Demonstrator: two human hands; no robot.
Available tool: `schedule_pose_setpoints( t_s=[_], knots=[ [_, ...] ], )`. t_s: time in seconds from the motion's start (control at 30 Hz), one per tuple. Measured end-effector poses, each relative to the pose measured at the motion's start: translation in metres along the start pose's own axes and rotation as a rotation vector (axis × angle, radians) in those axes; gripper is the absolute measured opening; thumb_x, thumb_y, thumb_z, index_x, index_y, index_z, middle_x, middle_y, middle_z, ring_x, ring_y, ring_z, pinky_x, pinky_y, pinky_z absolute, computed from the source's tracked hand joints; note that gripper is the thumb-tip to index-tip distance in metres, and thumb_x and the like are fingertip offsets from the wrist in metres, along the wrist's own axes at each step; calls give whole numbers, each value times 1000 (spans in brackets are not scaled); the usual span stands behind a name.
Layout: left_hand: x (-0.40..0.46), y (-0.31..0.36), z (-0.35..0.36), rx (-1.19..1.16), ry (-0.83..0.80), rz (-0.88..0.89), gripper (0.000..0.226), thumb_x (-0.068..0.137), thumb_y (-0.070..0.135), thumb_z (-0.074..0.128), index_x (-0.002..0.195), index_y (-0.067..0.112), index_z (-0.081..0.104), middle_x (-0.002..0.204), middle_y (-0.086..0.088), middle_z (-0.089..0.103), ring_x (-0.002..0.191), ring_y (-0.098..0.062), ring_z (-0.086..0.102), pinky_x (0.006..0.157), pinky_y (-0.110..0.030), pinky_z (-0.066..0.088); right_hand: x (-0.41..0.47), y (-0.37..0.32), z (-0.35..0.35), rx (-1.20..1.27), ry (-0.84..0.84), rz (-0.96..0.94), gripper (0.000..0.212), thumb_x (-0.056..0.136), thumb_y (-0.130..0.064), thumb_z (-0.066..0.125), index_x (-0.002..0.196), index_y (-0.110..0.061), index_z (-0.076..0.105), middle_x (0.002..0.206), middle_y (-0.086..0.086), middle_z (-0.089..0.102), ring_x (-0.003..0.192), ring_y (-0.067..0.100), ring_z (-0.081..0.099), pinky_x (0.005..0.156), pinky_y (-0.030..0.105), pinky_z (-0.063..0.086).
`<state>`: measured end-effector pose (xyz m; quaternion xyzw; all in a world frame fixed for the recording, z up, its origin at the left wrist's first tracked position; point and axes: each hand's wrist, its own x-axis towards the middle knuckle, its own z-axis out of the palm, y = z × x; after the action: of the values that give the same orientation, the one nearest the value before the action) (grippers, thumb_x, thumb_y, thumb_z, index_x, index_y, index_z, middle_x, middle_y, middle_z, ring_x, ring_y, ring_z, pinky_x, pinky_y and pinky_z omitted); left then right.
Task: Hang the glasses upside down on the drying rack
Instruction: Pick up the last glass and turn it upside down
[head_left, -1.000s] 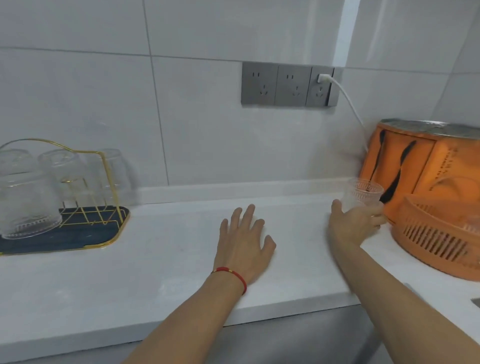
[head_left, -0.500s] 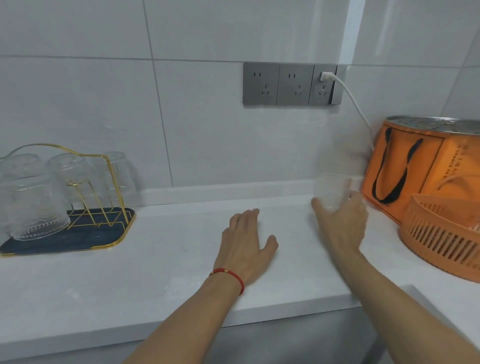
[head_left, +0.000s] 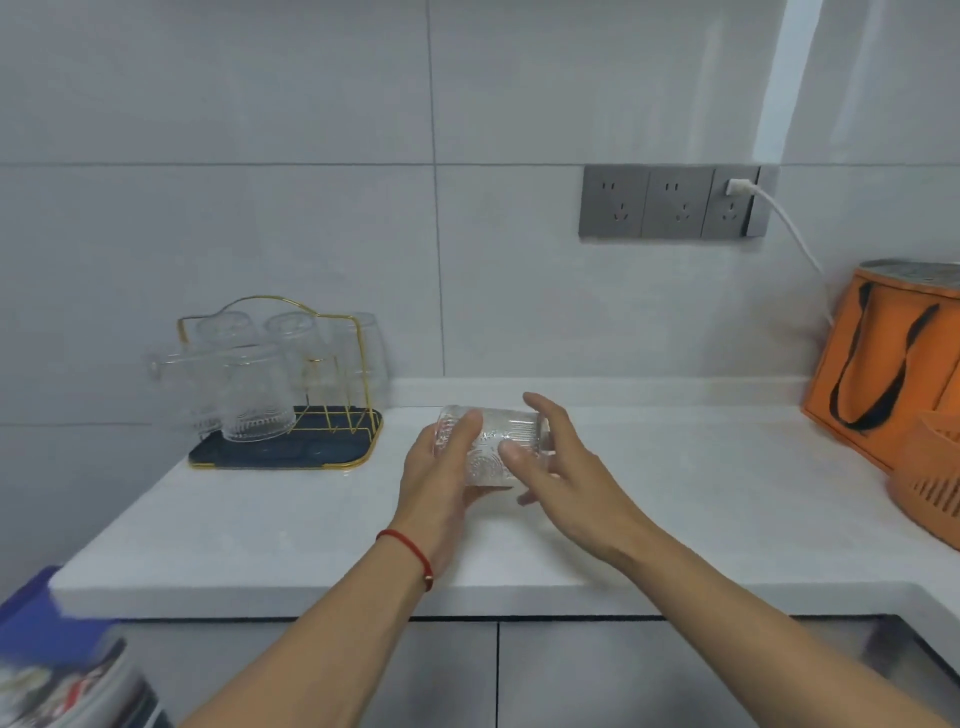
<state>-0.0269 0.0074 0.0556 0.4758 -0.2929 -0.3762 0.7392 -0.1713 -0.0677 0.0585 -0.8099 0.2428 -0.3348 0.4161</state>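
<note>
A clear patterned glass (head_left: 493, 444) lies on its side in the air above the white counter (head_left: 291, 525), held between both hands. My left hand (head_left: 441, 467) grips its left end, thumb on top. My right hand (head_left: 556, 467) holds the right end with thumb in front and fingers behind. At the left back of the counter stands the gold wire drying rack (head_left: 311, 358) on a dark blue tray (head_left: 291, 452). Several clear glasses (head_left: 249, 395) hang upside down on it. Bare gold prongs (head_left: 343, 395) show at the rack's right front.
An orange bag (head_left: 883, 374) and an orange slotted basket (head_left: 930, 478) stand at the right end of the counter. A white cable (head_left: 789, 228) runs from the wall sockets (head_left: 675, 202) down to them. A blue object (head_left: 36, 618) sits below the counter at lower left.
My right hand carried the glass from beside the orange bag leftward to the counter's middle and tipped it sideways. My left hand rose off the counter and took hold of it. The view shifted left.
</note>
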Motion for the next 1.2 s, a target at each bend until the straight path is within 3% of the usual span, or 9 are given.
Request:
schedule_pose_setpoints(
  t_s=[0.07,0.17,0.27,0.3,0.37,0.47,0.73,0.97,1.2],
  knots=[
    [-4,7,-24,34,-47,13,45,96,40,66,127,9,63,123,-17,72,112,-33,71,95,-56,58,0,-9,27,67,25,-6,50,96,-59,60,140,-60,36,128,3,61,89,10,75,75,12,55],
    [-3,21,-63,309,25,97,51,93,62,56,127,26,68,128,5,70,119,-15,65,97,-45,57,10,-24,53,-10,96,-81,46,95,-55,61,136,-60,42,126,1,57,101,4,64,88,26,54],
    [5,24,-116,1062,229,245,49,98,56,34,115,25,69,123,5,69,121,-20,58,94,-36,46,38,-50,59,-122,151,-151,53,94,-50,65,139,-50,38,127,-3,52,107,-1,52,86,21,43],
    [8,22,-133,1353,245,254,49,100,52,32,120,23,66,131,-1,66,128,-25,52,97,-39,43,50,-60,60,-134,170,-156,56,93,-50,66,140,-44,37,128,-3,52,109,3,53,89,26,45],
    [15,13,-152,1587,219,156,56,102,50,31,147,20,49,161,-5,39,151,-26,26,119,-46,27,76,-83,62,-137,203,-154,62,90,-50,68,141,-37,36,129,0,53,114,13,53,95,34,46],
    [22,3,-154,1659,126,101,67,98,53,27,159,24,27,171,0,14,158,-21,4,125,-55,6,112,-111,72,-198,192,-201,67,89,-48,67,148,-34,40,133,7,52,121,19,53,97,32,41],
    [20,2,-153,1652,100,80,68,98,51,27,159,22,25,171,0,16,157,-21,8,126,-51,8,167,-127,121,-403,29,-175,73,95,-44,62,161,-32,32,148,20,44,139,39,41,112,45,36],
    [17,3,-150,1582,119,131,61,102,47,26,154,17,38,168,0,28,156,-21,16,127,-43,10,183,-112,145,-530,-47,-105,72,84,-45,69,147,-19,44,140,11,59,128,36,53,99,47,50],
    [11,7,-146,1497,145,185,50,104,40,28,130,11,60,146,-7,57,145,-26,37,121,-40,25,181,-100,157,-543,-126,-102,72,90,-54,62,152,-20,46,154,9,52,139,33,49,108,49,47]
  ],
)
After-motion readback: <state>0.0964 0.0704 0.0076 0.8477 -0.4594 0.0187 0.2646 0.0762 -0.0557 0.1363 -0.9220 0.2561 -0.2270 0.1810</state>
